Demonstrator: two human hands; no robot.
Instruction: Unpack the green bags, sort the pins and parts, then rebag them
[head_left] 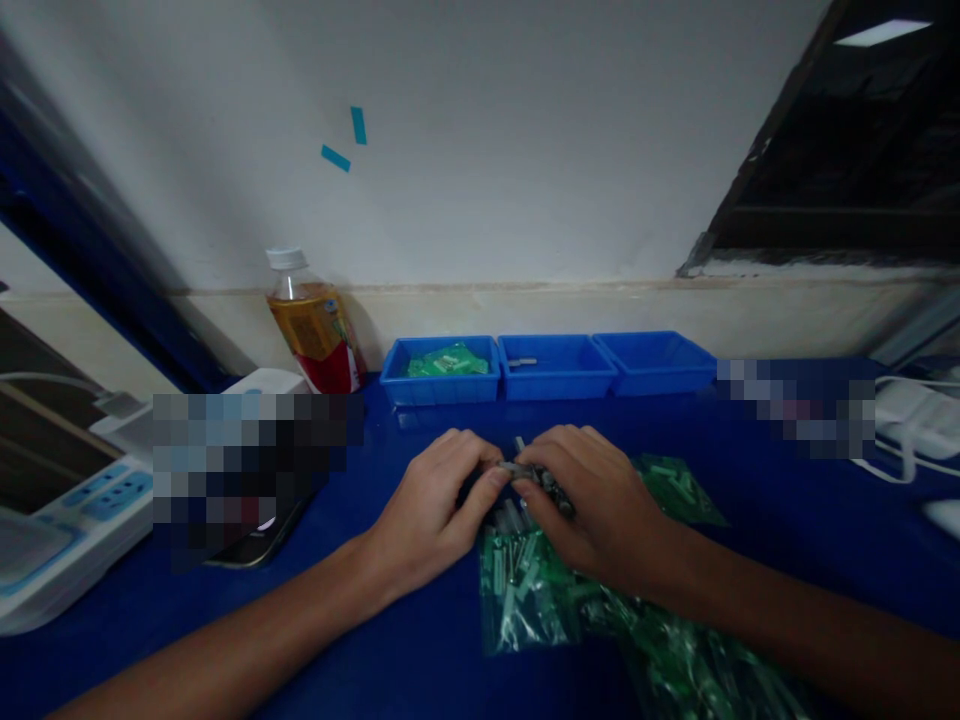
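My left hand (439, 500) and my right hand (589, 495) meet over the blue table (420, 640), fingers curled. Together they pinch a small grey metal part (525, 470) between the fingertips. Under my right hand lie clear green plastic bags (525, 590) filled with small metal pieces, spreading toward the lower right. Another green bag (679, 488) shows just right of my right hand.
Three blue bins stand at the back: the left bin (439, 385) holds green bags, the middle bin (559, 380) one small metal part, the right bin (656, 372) looks bare. A drink bottle (315, 325) stands back left, a white device (67, 510) at the left, white cables (911, 425) at right.
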